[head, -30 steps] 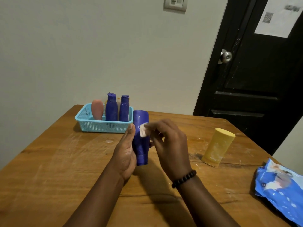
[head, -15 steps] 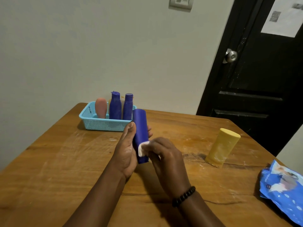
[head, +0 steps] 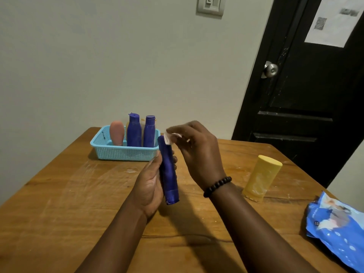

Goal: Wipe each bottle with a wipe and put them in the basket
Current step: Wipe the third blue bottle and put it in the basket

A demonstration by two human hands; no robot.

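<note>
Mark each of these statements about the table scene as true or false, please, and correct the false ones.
1. The left hand holds a blue bottle. True.
2. The right hand pinches a white wipe at the lower end of that bottle. False: the wipe is at its upper end.
3. The basket holds three bottles. True: one pink, two blue.
4. The yellow bottle is in the basket. False: it stands on the table, right of the hands.
5. The blue wipes packet lies at the table's left edge. False: it lies at the right edge.
</note>
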